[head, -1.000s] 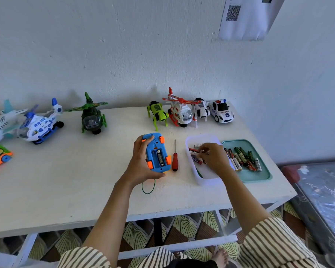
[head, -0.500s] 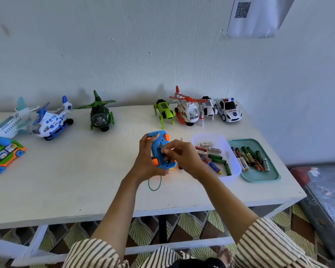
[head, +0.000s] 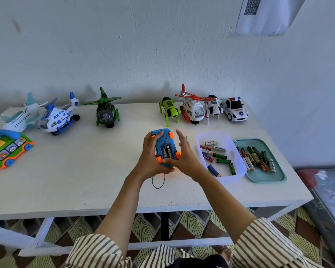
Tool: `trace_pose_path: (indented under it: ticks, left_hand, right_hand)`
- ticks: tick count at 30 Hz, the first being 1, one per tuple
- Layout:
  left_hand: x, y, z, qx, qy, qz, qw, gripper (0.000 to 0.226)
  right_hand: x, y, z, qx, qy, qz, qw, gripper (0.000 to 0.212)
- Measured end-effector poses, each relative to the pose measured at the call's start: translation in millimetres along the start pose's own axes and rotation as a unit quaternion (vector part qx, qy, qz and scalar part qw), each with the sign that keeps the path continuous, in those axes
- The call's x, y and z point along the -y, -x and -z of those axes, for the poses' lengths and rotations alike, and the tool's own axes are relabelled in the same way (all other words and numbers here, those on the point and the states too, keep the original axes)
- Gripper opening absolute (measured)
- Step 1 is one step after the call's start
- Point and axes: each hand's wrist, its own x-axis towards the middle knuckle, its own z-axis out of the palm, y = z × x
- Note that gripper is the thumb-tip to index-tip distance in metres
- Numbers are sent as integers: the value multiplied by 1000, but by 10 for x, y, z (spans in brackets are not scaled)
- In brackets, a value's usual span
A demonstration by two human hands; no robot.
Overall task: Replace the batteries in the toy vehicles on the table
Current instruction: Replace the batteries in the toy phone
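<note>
Presently, the white table (head: 66, 190) runs the width of the view, its far edge against the wall and its near edge in front of the person. A wide bare stretch of tabletop lies between the left toys and the hands, and a bare band follows the near edge.

Along the far edge stand a white aeroplane (head: 19, 118), a blue-and-white helicopter (head: 58, 118) and a green helicopter (head: 105, 113). To the right stand a lime robot dog (head: 169, 111), a red-and-white helicopter (head: 193, 111), a white robot dog (head: 213, 107) and a police car (head: 235, 110). A green phone-bus toy (head: 8, 149) sits at the left edge.

A clear tub (head: 240, 171) of loose batteries sits just beside a teal tray (head: 278, 176) holding more batteries; the tray lies near the right edge.

The blue toy car (head: 163, 144) is held near the table's centre, underside up (orange wheels showing). Whether it touches the tabletop cannot be told. The left hand (head: 149, 161) grips it, fingers curled over its far end. The right hand (head: 186, 157) has its fingers straight and spread off the car, with the thumb pressed against the car's near end. Two batteries (head: 167, 151) sit side by side in the open compartment. A thin green loop (head: 158, 182) lies on the table beneath the wrists.
</note>
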Motion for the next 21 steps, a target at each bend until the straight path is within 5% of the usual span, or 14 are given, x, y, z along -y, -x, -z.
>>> trace_pose_path:
  ticks: [6, 16, 21]
  left_hand:
    - [0, 4, 9, -1, -14, 7, 1000, 118]
    - [4, 26, 6, -7, -28, -7, 1000, 118]
    - [-85, 95, 85, -29, -39, -24, 999, 117]
  right_hand:
    - [-57, -77, -68, 46, -205, -140, 967, 104]
    - [-18, -78, -158, -15, -202, -139, 969, 81]
    - [0, -79, -95, 72, -166, -80, 980, 50]
